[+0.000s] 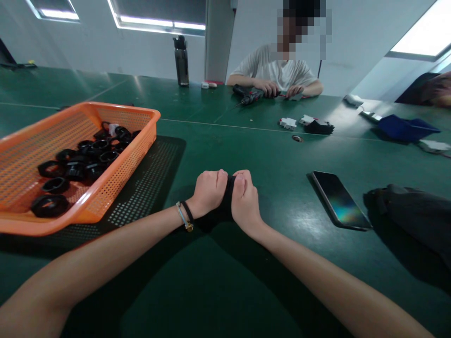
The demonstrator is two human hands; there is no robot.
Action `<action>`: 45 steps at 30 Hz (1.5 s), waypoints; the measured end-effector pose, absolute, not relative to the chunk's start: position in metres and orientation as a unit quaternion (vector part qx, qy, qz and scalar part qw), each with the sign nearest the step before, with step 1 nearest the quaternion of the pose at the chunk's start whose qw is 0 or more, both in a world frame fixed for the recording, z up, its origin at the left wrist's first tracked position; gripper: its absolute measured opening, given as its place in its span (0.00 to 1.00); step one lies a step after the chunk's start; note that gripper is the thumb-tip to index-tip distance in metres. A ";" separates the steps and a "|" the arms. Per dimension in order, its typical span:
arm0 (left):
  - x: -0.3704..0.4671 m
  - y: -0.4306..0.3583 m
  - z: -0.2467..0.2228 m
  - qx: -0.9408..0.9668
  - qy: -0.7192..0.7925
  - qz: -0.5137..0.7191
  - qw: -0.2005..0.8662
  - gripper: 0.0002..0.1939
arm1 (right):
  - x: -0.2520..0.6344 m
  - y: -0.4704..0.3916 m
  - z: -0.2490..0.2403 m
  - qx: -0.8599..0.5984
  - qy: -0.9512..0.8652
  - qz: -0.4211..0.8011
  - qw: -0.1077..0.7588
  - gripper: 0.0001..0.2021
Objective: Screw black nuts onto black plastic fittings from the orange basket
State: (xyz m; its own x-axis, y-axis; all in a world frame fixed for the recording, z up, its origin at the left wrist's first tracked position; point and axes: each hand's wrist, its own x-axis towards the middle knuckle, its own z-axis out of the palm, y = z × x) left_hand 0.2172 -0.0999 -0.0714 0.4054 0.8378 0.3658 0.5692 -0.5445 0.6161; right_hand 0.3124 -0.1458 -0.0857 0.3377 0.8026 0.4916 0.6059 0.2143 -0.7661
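Observation:
Close together above the green table (211, 272), both of my hands are closed around a black piece (229, 185). Only a dark strip of it shows between the fists, so its exact kind is hidden; its colour matches the black parts in the basket. My left hand (210, 190), with two bands on the wrist, grips it from the left. Its right side is held by my right hand (245, 199), thumb uppermost. To the left stands an orange plastic basket (123, 185) with several black plastic ring-shaped nuts and fittings (100, 148) inside.
A phone (340, 199) lies to the right, beside a dark cloth item (416, 211). Across the table a person (271, 70) sits with hands near a power drill (250, 96). A bottle (182, 63), small white devices (288, 123) and a blue tray (405, 126) are farther back.

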 end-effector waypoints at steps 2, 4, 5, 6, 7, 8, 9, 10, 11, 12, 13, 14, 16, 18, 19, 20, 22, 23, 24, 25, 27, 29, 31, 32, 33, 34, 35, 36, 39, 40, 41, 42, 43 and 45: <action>0.217 -0.099 -0.070 0.819 0.435 0.323 0.191 0.21 | 0.311 -0.145 -0.088 -0.617 -0.552 0.109 0.549 0.11; 0.218 -0.098 -0.070 0.824 0.436 0.313 0.183 0.21 | 0.310 -0.144 -0.091 -0.615 -0.543 0.119 0.559 0.11; 0.218 -0.098 -0.070 0.823 0.438 0.311 0.184 0.21 | 0.310 -0.143 -0.091 -0.614 -0.541 0.123 0.561 0.11; 0.218 -0.097 -0.070 0.822 0.440 0.309 0.187 0.21 | 0.311 -0.143 -0.092 -0.612 -0.541 0.127 0.563 0.11; 0.219 -0.096 -0.070 0.821 0.443 0.307 0.191 0.21 | 0.312 -0.142 -0.092 -0.609 -0.541 0.130 0.565 0.11; 0.220 -0.095 -0.070 0.818 0.446 0.305 0.195 0.20 | 0.312 -0.141 -0.092 -0.605 -0.544 0.134 0.566 0.11; 0.220 -0.094 -0.070 0.815 0.450 0.304 0.201 0.20 | 0.314 -0.139 -0.092 -0.601 -0.547 0.141 0.566 0.11; 0.221 -0.094 -0.070 0.811 0.454 0.303 0.209 0.20 | 0.315 -0.138 -0.092 -0.598 -0.551 0.151 0.563 0.12; 0.222 -0.093 -0.070 0.806 0.457 0.305 0.219 0.19 | 0.316 -0.137 -0.093 -0.595 -0.554 0.162 0.559 0.12; 0.222 -0.092 -0.070 0.799 0.460 0.310 0.233 0.19 | 0.318 -0.135 -0.093 -0.593 -0.558 0.174 0.554 0.12; 0.223 -0.092 -0.070 0.788 0.464 0.317 0.250 0.18 | 0.320 -0.134 -0.094 -0.590 -0.562 0.189 0.548 0.12; 0.223 -0.091 -0.070 0.777 0.468 0.324 0.268 0.18 | 0.321 -0.133 -0.094 -0.585 -0.566 0.204 0.543 0.13; 0.223 -0.091 -0.071 0.758 0.477 0.335 0.294 0.18 | 0.325 -0.130 -0.095 -0.574 -0.571 0.236 0.538 0.13; 0.223 -0.090 -0.072 0.742 0.479 0.349 0.314 0.17 | 0.329 -0.127 -0.095 -0.562 -0.568 0.269 0.538 0.13; 0.222 -0.089 -0.073 0.732 0.476 0.361 0.327 0.17 | 0.331 -0.125 -0.095 -0.554 -0.567 0.285 0.540 0.13; 0.222 -0.088 -0.074 0.720 0.470 0.377 0.345 0.16 | 0.332 -0.124 -0.095 -0.543 -0.567 0.300 0.541 0.13; 0.222 -0.085 -0.077 0.684 0.454 0.415 0.393 0.16 | 0.335 -0.122 -0.094 -0.517 -0.578 0.325 0.541 0.13; 0.222 -0.083 -0.078 0.663 0.448 0.433 0.415 0.15 | 0.335 -0.122 -0.093 -0.505 -0.587 0.332 0.539 0.13; 0.223 -0.081 -0.080 0.644 0.445 0.448 0.433 0.15 | 0.336 -0.121 -0.093 -0.497 -0.596 0.332 0.536 0.15; 0.223 -0.079 -0.081 0.626 0.444 0.458 0.449 0.15 | 0.336 -0.120 -0.093 -0.494 -0.605 0.329 0.531 0.16; 0.224 -0.076 -0.082 0.595 0.444 0.465 0.482 0.14 | 0.337 -0.119 -0.093 -0.498 -0.618 0.312 0.522 0.18; 0.226 -0.075 -0.083 0.575 0.440 0.460 0.514 0.14 | 0.338 -0.118 -0.093 -0.506 -0.627 0.290 0.516 0.18; 0.226 -0.075 -0.083 0.566 0.434 0.455 0.532 0.14 | 0.339 -0.117 -0.092 -0.515 -0.632 0.272 0.512 0.17; 0.227 -0.075 -0.083 0.565 0.433 0.454 0.536 0.14 | 0.340 -0.116 -0.092 -0.519 -0.631 0.267 0.512 0.17; 0.227 -0.075 -0.083 0.566 0.430 0.452 0.540 0.14 | 0.341 -0.116 -0.091 -0.523 -0.627 0.264 0.513 0.17; 0.227 -0.076 -0.083 0.565 0.424 0.451 0.545 0.14 | 0.342 -0.115 -0.090 -0.528 -0.620 0.262 0.518 0.17; 0.227 -0.076 -0.083 0.565 0.417 0.451 0.550 0.13 | 0.344 -0.113 -0.090 -0.531 -0.612 0.262 0.524 0.17; 0.227 -0.077 -0.083 0.566 0.409 0.453 0.555 0.13 | 0.346 -0.111 -0.090 -0.536 -0.602 0.258 0.532 0.17; 0.228 -0.078 -0.083 0.567 0.398 0.455 0.560 0.10 | 0.358 -0.102 -0.093 -0.557 -0.575 0.228 0.554 0.18; 0.228 -0.078 -0.082 0.568 0.398 0.452 0.561 0.10 | 0.363 -0.098 -0.095 -0.571 -0.561 0.212 0.560 0.19; 0.228 -0.078 -0.082 0.570 0.399 0.446 0.563 0.10 | 0.370 -0.094 -0.097 -0.584 -0.545 0.193 0.570 0.19; 0.228 -0.079 -0.082 0.573 0.398 0.441 0.565 0.10 | 0.378 -0.090 -0.098 -0.597 -0.531 0.170 0.577 0.19; 0.227 -0.079 -0.081 0.577 0.395 0.437 0.566 0.10 | 0.386 -0.085 -0.100 -0.610 -0.523 0.143 0.577 0.19; 0.227 -0.079 -0.081 0.587 0.389 0.431 0.564 0.10 | 0.405 -0.078 -0.102 -0.643 -0.514 0.072 0.563 0.17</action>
State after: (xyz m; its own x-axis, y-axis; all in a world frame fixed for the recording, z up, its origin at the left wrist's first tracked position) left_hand 0.2271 -0.0795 -0.0811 0.3250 0.9433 0.0669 -0.0291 -0.0607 0.9977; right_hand 0.4050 -0.0782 -0.1019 0.4606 0.7420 0.4871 0.5810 0.1629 -0.7975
